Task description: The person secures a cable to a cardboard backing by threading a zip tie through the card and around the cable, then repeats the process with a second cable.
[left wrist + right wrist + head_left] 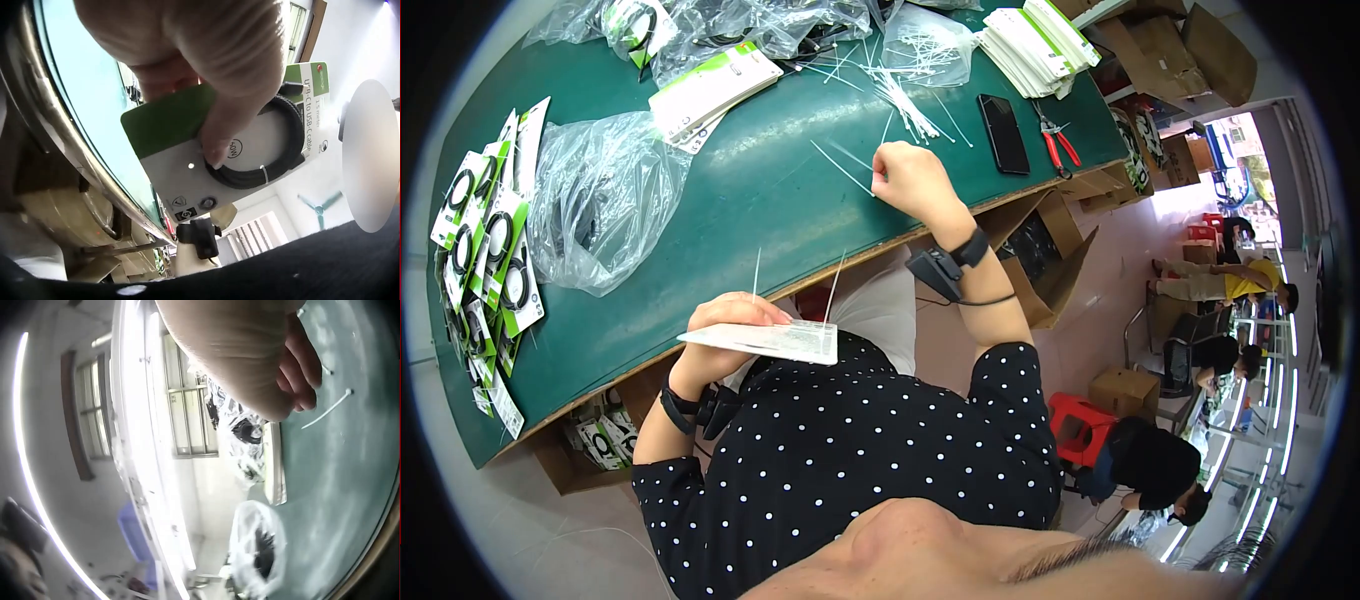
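My left hand point(735, 312) holds a carded USB-C cable point(275, 178) over my lap, with the thumb on its front. The card is white and green, and a coiled black cable is fixed to it. From its back two thin white cable ties point(834, 285) stick up. Above the green table my right hand point(915, 180) has its fingers curled, pinching a white cable tie point(850, 155) that looks blurred. Another cable tie point(836, 164) lies just beside those fingers. The right fingertips are partly hidden in the right wrist view.
Loose cable ties point(905, 105) lie in a pile beyond my right hand. A phone point(1003, 135) and red-handled cutters point(1055, 140) are to the right. Card stacks point(715, 95) stand at the back. Carded cables point(495, 240) and a plastic bag point(605, 200) lie left.
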`<act>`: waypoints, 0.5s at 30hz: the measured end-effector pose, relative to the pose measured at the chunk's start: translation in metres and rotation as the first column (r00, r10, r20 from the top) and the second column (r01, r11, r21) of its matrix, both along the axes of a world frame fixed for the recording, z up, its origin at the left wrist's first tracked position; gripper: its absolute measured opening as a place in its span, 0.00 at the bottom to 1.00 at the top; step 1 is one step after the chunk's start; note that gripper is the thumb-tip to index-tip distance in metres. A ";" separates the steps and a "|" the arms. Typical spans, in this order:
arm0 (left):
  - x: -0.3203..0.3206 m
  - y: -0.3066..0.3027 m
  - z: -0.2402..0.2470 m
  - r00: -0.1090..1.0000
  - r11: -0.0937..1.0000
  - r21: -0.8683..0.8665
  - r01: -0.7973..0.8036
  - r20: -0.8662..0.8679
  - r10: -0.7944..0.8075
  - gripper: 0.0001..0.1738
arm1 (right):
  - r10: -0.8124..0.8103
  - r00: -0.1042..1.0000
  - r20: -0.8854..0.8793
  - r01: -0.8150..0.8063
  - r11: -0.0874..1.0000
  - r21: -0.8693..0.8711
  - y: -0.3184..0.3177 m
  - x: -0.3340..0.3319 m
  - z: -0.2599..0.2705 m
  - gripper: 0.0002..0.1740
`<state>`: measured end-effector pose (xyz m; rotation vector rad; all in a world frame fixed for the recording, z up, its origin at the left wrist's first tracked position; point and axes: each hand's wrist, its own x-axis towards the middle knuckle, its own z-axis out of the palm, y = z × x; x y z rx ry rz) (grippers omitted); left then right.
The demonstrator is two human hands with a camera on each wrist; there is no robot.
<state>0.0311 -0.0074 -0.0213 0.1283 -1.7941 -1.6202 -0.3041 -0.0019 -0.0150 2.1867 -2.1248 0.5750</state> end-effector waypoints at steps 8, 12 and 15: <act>-0.014 -0.009 0.018 0.979 0.983 -0.162 -0.090 -0.195 0.057 0.15 | -0.062 0.157 0.986 -0.215 0.972 0.096 0.048 0.035 0.043 0.09; -0.018 -0.007 0.024 0.978 0.939 -0.307 -0.157 -0.184 0.103 0.15 | -0.019 0.079 0.997 -0.270 0.962 0.040 0.057 0.046 0.048 0.07; -0.019 -0.003 0.029 0.979 0.920 -0.344 -0.186 -0.149 0.142 0.15 | 0.012 0.035 0.999 -0.249 0.968 -0.003 0.059 0.054 0.052 0.06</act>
